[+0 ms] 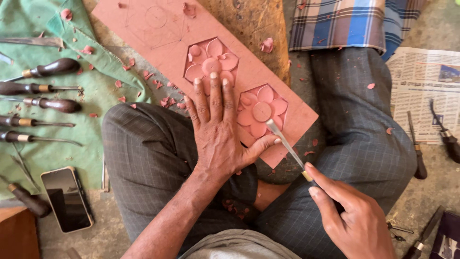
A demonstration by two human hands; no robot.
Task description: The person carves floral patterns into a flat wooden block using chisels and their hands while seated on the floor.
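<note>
A long pink board [158,38] lies slanted across my lap, carved with two flowers in hexagons [261,111]. My left hand [215,129] rests flat on the board between the flowers, fingers spread, thumb touching the blade. My right hand [347,216] grips a carving chisel [287,146] by its handle. The chisel's metal tip sits at the lower edge of the nearer flower.
Several wooden-handled chisels [48,69] lie on a green cloth [28,24] at left, with a dark phone [67,199] below them. More tools [419,158] and a newspaper [424,86] are on the floor at right. Pink shavings are scattered around.
</note>
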